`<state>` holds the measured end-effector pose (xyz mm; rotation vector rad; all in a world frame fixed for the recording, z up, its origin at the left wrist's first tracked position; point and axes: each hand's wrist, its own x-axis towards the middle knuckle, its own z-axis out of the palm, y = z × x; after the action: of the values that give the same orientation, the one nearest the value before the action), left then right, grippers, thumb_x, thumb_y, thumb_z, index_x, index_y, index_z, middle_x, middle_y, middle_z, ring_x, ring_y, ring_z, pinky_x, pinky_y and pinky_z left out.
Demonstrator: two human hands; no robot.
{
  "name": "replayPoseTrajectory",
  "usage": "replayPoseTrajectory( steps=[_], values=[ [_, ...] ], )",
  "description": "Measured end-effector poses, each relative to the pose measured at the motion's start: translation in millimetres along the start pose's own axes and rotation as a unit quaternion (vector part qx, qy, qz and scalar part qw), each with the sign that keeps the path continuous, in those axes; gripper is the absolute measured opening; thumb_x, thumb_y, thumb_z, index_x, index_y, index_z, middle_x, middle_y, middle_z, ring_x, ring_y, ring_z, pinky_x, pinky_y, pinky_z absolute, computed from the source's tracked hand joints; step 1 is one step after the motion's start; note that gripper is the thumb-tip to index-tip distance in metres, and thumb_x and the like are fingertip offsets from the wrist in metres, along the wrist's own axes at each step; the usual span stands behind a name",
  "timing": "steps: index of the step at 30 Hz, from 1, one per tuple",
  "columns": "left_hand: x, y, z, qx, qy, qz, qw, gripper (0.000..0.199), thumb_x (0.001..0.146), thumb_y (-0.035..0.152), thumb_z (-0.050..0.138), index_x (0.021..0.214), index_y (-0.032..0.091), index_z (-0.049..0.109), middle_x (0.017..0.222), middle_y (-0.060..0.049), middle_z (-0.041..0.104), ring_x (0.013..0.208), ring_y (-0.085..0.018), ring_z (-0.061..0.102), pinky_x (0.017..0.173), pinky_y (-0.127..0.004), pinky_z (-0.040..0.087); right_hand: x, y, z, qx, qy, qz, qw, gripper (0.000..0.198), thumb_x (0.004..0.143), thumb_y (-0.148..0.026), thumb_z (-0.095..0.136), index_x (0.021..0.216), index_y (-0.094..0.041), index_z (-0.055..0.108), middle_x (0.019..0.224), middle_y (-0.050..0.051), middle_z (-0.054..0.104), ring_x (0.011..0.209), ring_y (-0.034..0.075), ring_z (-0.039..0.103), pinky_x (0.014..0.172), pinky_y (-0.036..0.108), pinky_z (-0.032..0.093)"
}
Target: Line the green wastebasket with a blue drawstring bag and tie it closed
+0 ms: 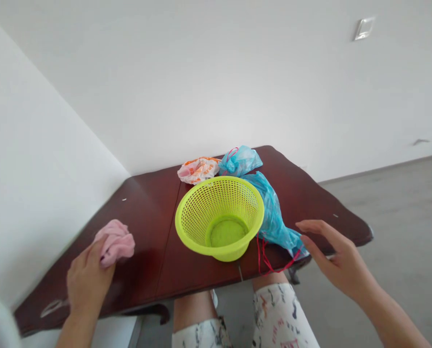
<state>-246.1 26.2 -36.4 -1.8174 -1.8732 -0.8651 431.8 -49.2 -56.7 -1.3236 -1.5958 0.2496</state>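
On the left of the table, my left hand is closed round a crumpled pink cloth. My right hand is open beside the table's right front edge, thumb and fingers apart. Its fingertips are close to the end of a blue plastic bag with red drawstrings; whether they touch it, I cannot tell. Between my hands stands a yellow-green plastic basket with perforated sides and nothing in it. The blue bag lies along the basket's right side, partly hidden behind its rim.
Behind the basket lie a white-and-orange plastic bag and a second blue bag. The dark red wooden table stands against a white wall. My knees are under its front edge.
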Motion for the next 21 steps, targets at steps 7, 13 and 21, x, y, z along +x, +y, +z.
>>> replayPoseTrajectory(
  steps=[7,13,21],
  values=[
    [2.4,-37.4,49.1,0.041,-0.183,-0.028,0.982,0.055,0.089,0.048,0.077,0.140,0.025,0.079,0.129,-0.012,0.092,0.114,-0.043,0.087,0.100,-0.053,0.069,-55.3,59.9,20.5,-0.081,-0.067,0.047,0.993,0.046,0.114,-0.053,0.079,0.154,-0.031,0.078,0.155,0.015,0.085,0.145,0.041,0.081,0.132,0.071,0.056],
    [-6.8,-15.1,20.7,-0.001,-0.067,-0.099,0.993,0.072,0.090,0.069,0.075,0.145,0.022,0.075,0.175,-0.023,0.070,0.163,-0.057,0.064,0.133,-0.093,0.040,-35.8,61.4,71.2,-0.144,-0.015,0.078,0.986,0.033,0.109,-0.048,0.074,0.134,-0.032,0.089,0.150,0.013,0.086,0.142,0.042,0.077,0.137,0.078,0.035],
    [-93.2,91.8,-43.9,-0.254,-0.019,-0.152,0.955,0.030,0.112,0.059,0.072,0.125,0.033,0.078,0.117,-0.005,0.087,0.103,-0.035,0.085,0.104,-0.052,0.068,-25.5,40.1,78.0,0.087,0.094,0.213,0.969,0.056,0.110,-0.078,0.071,0.101,-0.024,0.077,0.087,0.005,0.078,0.079,0.027,0.069,0.079,0.040,0.054]
  ],
)
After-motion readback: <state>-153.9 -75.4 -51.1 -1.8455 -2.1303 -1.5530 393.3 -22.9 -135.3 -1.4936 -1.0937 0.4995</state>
